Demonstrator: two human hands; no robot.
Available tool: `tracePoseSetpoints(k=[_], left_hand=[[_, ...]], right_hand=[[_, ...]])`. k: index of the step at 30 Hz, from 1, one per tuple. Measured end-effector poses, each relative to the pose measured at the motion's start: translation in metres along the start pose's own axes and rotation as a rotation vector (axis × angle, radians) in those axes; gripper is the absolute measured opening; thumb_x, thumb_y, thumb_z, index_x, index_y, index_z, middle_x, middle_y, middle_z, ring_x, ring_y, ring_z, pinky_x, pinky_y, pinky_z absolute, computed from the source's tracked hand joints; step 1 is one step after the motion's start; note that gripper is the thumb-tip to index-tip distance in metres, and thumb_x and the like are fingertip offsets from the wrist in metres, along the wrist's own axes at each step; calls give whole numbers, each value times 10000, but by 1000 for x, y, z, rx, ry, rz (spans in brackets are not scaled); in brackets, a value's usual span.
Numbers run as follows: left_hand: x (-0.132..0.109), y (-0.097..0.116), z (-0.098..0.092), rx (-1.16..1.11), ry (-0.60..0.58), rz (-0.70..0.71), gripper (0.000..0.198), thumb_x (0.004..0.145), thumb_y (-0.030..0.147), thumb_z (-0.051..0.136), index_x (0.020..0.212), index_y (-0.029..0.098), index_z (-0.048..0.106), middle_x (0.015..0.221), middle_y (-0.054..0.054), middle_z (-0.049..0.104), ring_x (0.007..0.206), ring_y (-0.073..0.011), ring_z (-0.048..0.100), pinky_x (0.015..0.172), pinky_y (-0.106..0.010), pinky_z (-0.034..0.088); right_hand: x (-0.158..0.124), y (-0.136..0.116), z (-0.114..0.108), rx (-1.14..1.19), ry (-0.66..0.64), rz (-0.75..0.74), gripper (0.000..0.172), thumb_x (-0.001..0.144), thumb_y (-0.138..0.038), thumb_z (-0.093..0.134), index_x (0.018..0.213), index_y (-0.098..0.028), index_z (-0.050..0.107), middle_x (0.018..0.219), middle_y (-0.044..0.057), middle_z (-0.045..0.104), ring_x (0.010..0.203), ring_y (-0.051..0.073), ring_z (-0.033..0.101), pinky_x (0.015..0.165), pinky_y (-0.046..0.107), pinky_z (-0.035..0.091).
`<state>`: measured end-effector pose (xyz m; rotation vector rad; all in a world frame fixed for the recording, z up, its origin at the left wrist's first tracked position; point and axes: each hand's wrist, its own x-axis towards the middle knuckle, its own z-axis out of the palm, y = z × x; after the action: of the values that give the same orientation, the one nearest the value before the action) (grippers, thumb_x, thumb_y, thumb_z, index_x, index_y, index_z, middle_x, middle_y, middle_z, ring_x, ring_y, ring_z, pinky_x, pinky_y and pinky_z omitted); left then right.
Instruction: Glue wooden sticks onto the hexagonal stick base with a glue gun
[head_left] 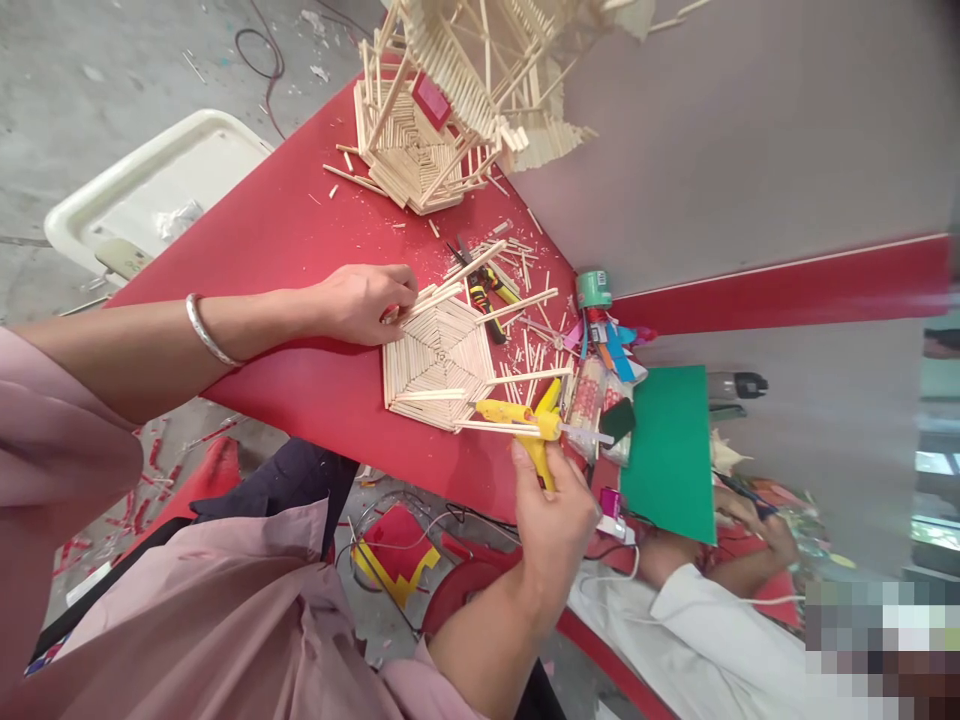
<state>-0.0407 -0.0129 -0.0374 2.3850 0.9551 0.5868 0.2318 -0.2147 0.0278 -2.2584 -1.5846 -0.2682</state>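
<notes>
We see a flat, many-sided stick panel [442, 350] lying on the red table [300, 230] between the person's two hands, its pale sticks set in rings around a small centre. Longer paired sticks project from its rim at several corners.

The left hand [371, 305], with a silvery bangle [206, 332] on its wrist, is at the panel's left edge, fingers bent inward (whether they pinch a stick there, we cannot tell). The right hand [559, 505], well apart from the left, is wrapped around the handle of a yellow glue gun [517, 413]. The gun's nozzle points left, over the near right part of the panel, and a translucent glue stick [592, 435] juts from its back end; we cannot tell whether the tip touches the wood.

Just beyond the panel we find black-and-yellow pliers [491, 295] among loose sticks [529, 358] and crumbs of wood. Farther along the table stands a larger stick structure [416, 150], with a red piece [431, 102] on it.

To the right we notice a green roll [595, 289] and a green sheet [667, 450]; past that sheet are another person's hands [776, 540] (partly hidden from us). A white chair [217, 130] stands beyond the table's left edge.
</notes>
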Motion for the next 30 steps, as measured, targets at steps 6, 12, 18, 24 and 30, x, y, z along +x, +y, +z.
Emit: tracePoseSetpoints(k=[6, 12, 18, 24, 30], left_hand=[[-1, 1, 0, 18, -37, 23, 167, 783, 327, 606, 782, 182, 688, 1253, -38, 635, 870, -140, 621, 680, -237, 416], [-1, 3, 0, 27, -44, 19, 157, 797, 309, 596, 793, 186, 693, 1265, -36, 632, 863, -140, 621, 679, -242, 418], [-2, 1, 1, 53, -96, 31, 195, 810, 374, 623, 856, 202, 701, 1380, -30, 570, 917, -157, 636, 700, -250, 428], [-3, 1, -4, 62, -176, 79, 301, 788, 479, 671, 947, 228, 716, 1438, -27, 537, 972, -177, 644, 760, -254, 443], [-3, 0, -5, 56, -210, 95, 366, 755, 524, 702, 989, 243, 722, 1441, -32, 534, 981, -192, 652, 783, -269, 448]], right_hand=[[18, 2, 9, -81, 139, -79, 509, 918, -565, 569, 1106, -142, 779, 927, 160, 748, 862, 280, 675, 757, 348, 483], [24, 3, 18, -69, 165, 8, 502, 891, -516, 571, 1128, -123, 774, 941, 168, 747, 860, 301, 672, 761, 365, 474], [24, 6, 31, -4, 199, 90, 530, 868, -535, 553, 1103, -113, 773, 941, 187, 736, 894, 320, 668, 814, 390, 484], [29, 12, 43, 112, 142, 115, 493, 815, -539, 563, 1019, -146, 778, 953, 173, 748, 874, 302, 664, 840, 404, 498], [17, 23, 15, 323, 137, 320, 610, 815, -659, 604, 1110, -142, 741, 885, 104, 737, 732, 219, 644, 713, 330, 514]])
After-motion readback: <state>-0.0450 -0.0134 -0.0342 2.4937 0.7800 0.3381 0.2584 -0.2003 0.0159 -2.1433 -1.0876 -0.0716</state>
